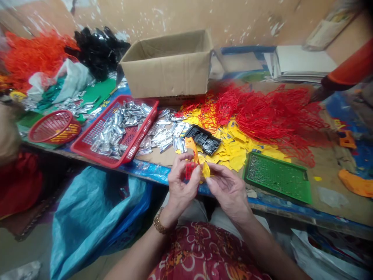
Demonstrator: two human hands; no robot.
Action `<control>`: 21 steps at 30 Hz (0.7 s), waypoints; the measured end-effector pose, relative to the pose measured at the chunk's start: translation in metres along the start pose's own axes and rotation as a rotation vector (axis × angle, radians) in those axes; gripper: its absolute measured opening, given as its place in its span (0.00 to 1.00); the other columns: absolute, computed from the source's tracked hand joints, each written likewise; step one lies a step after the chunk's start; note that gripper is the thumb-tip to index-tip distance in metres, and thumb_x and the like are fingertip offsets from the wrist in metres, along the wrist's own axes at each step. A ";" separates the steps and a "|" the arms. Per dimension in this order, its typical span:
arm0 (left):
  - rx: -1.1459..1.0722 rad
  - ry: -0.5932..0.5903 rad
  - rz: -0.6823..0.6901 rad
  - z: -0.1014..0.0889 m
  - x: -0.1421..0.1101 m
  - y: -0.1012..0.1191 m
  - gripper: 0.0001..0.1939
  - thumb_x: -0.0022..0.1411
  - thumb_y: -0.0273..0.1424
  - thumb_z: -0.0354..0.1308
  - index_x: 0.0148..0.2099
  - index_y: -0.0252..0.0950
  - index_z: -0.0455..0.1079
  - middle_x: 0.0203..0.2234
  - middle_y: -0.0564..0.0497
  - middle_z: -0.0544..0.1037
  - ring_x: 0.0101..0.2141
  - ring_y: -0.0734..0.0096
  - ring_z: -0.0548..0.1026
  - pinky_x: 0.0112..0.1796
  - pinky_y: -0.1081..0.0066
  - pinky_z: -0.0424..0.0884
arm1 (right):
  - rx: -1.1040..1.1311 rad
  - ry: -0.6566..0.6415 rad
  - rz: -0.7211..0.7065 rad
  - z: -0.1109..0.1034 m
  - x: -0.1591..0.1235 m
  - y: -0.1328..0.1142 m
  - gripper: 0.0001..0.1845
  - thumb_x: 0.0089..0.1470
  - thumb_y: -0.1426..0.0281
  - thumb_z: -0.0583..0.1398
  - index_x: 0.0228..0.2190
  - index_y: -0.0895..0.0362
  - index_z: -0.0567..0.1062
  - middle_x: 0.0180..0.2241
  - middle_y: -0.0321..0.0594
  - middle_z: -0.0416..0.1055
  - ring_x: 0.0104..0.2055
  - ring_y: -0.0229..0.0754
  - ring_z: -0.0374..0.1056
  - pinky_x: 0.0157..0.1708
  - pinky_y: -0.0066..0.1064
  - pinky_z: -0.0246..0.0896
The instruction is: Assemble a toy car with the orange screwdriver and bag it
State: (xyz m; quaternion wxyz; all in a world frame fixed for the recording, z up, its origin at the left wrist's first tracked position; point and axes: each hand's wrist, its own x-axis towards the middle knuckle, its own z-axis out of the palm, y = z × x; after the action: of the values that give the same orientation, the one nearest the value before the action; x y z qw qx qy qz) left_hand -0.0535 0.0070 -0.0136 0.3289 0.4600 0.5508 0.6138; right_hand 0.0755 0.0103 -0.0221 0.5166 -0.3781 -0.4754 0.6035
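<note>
My left hand, with a watch on the wrist, is closed around a small red plastic lattice piece. A curved orange plastic piece stands up from the same grip. Close beside it, my right hand pinches a small yellow piece between thumb and fingers. Just beyond the hands lies a black moulded plastic piece. Flat yellow pieces are heaped to its right, and silvery foil-like pieces to its left. Whether the held pieces are joined, I cannot tell.
A red basket holds more silvery pieces, with a round red basket beside it. Behind stands an open cardboard box. Red lattice frames pile up at right, near a green tray of tiny metal parts. Another person's arm reaches in.
</note>
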 end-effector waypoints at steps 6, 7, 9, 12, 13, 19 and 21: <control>0.033 -0.035 0.029 0.008 -0.004 0.002 0.04 0.59 0.30 0.61 0.36 0.38 0.78 0.45 0.45 0.73 0.48 0.60 0.72 0.50 0.64 0.67 | 0.032 0.037 0.020 -0.001 0.001 0.005 0.16 0.53 0.68 0.65 0.44 0.54 0.75 0.48 0.43 0.76 0.49 0.43 0.74 0.45 0.32 0.75; 0.050 -0.043 0.037 0.010 -0.005 0.003 0.05 0.60 0.30 0.61 0.36 0.38 0.78 0.45 0.45 0.73 0.48 0.60 0.72 0.51 0.63 0.67 | 0.045 0.042 0.023 -0.001 0.001 0.006 0.16 0.53 0.68 0.65 0.45 0.54 0.75 0.47 0.43 0.76 0.49 0.42 0.74 0.46 0.32 0.75; 0.072 -0.048 0.053 0.013 -0.007 0.004 0.05 0.60 0.29 0.61 0.36 0.38 0.79 0.45 0.44 0.73 0.49 0.59 0.71 0.51 0.63 0.66 | 0.068 0.050 0.033 -0.003 0.000 0.008 0.16 0.53 0.68 0.65 0.45 0.54 0.75 0.47 0.42 0.76 0.48 0.41 0.74 0.46 0.32 0.74; 0.092 -0.068 0.105 0.016 -0.011 0.003 0.07 0.59 0.27 0.61 0.39 0.40 0.78 0.47 0.44 0.72 0.51 0.58 0.70 0.52 0.60 0.66 | 0.085 0.065 0.048 -0.005 -0.001 0.011 0.17 0.53 0.67 0.65 0.46 0.53 0.74 0.47 0.43 0.76 0.47 0.42 0.75 0.48 0.33 0.73; 0.102 -0.090 0.131 0.016 -0.011 0.002 0.08 0.59 0.27 0.61 0.40 0.40 0.78 0.50 0.43 0.70 0.52 0.57 0.70 0.53 0.59 0.65 | 0.092 0.074 0.050 -0.006 -0.002 0.013 0.17 0.53 0.67 0.65 0.46 0.53 0.74 0.48 0.43 0.76 0.48 0.42 0.75 0.49 0.34 0.73; 0.139 -0.320 0.225 0.007 -0.009 0.001 0.21 0.54 0.23 0.63 0.50 0.43 0.75 0.59 0.42 0.65 0.59 0.50 0.63 0.57 0.51 0.60 | 0.210 0.182 0.081 -0.012 -0.003 0.013 0.17 0.48 0.67 0.68 0.42 0.54 0.77 0.44 0.43 0.78 0.45 0.42 0.76 0.47 0.34 0.73; 0.158 -0.376 0.247 0.004 -0.005 0.000 0.23 0.52 0.24 0.64 0.51 0.43 0.75 0.59 0.41 0.66 0.59 0.50 0.64 0.57 0.50 0.61 | 0.241 0.188 0.090 -0.012 -0.003 0.012 0.17 0.48 0.67 0.68 0.41 0.54 0.77 0.43 0.42 0.78 0.44 0.42 0.76 0.47 0.34 0.73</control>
State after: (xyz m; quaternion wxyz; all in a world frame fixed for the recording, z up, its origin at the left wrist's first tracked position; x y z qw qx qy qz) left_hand -0.0481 0.0035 -0.0149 0.3110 0.6544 0.4659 0.5079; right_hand 0.0844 0.0096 -0.0370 0.5730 -0.3892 -0.3317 0.6404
